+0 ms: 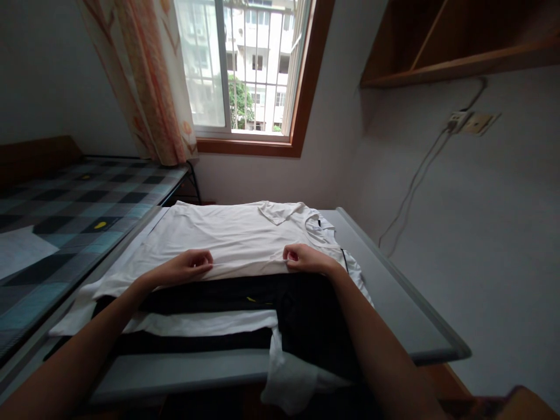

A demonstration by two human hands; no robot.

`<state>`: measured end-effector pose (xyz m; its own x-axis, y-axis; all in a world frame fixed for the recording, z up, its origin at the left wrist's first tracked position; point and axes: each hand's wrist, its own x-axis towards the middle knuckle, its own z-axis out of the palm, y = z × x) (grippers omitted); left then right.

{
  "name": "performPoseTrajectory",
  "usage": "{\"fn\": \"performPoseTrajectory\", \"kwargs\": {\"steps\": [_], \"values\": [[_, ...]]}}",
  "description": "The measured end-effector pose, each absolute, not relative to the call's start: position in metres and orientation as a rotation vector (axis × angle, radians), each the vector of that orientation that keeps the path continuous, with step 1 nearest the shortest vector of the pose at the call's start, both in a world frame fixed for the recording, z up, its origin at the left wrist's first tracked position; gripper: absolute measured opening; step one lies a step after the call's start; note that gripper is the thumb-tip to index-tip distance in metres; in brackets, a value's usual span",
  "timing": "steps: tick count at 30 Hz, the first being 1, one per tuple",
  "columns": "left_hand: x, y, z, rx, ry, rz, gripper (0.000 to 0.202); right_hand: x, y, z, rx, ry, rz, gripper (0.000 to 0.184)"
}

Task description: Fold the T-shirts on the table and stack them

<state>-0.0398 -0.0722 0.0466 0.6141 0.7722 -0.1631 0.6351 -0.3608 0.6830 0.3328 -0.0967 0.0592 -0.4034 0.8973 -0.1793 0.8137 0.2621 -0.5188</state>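
A white T-shirt [227, 233] lies spread out sideways on the grey table [376, 251], its neckline and a sleeve toward the right. My left hand [198, 265] pinches its near edge left of the middle. Farther right, my right hand [301, 258] grips the same edge close to the shoulder. Between both hands the cloth is drawn fairly straight. Underneath is a black garment [306, 315] with a small yellow mark. Another white cloth [219, 322] lies over the black one, and part of it hangs over the table's front edge.
To the left stands a bed with a checked cover [131, 181] and a white sheet [24, 248] on it. A curtain [149, 87] hangs beside the barred window [258, 64]. On the right wall are a wooden shelf [472, 58] and a socket [459, 121] with a hanging cable.
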Motion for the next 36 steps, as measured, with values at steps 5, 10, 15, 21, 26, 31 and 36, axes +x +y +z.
{"fn": "performPoseTrajectory", "kwargs": {"steps": [5, 10, 15, 21, 26, 31, 36], "values": [[-0.055, -0.067, 0.048, 2.106, 1.043, 0.031, 0.045, 0.351, -0.097, 0.065, -1.669, -2.522, 0.987, 0.036], [-0.076, -0.064, 0.06, 2.093, 1.09, -0.111, 0.039, 0.369, -0.096, 0.067, -1.737, -2.496, 1.043, 0.03], [-0.087, -0.061, 0.071, 2.117, 1.212, 0.039, 0.048, 0.381, -0.094, 0.068, -1.762, -2.445, 1.06, 0.02], [-0.075, -0.051, 0.056, 2.259, 1.562, 0.448, 0.047, 0.369, -0.086, 0.064, -1.975, -2.164, 0.349, 0.026], [-0.086, -0.043, 0.044, 2.3, 1.82, 0.412, 0.047, 0.366, -0.08, 0.055, -2.192, -1.849, -0.048, 0.035], [-0.118, -0.036, 0.053, 2.161, 1.594, 0.191, 0.056, 0.395, -0.085, 0.067, -2.142, -2.029, 0.491, 0.043], [-0.132, -0.037, 0.061, 2.294, 1.622, 0.046, 0.046, 0.411, -0.088, 0.071, -2.121, -2.101, 0.507, 0.039]]}}
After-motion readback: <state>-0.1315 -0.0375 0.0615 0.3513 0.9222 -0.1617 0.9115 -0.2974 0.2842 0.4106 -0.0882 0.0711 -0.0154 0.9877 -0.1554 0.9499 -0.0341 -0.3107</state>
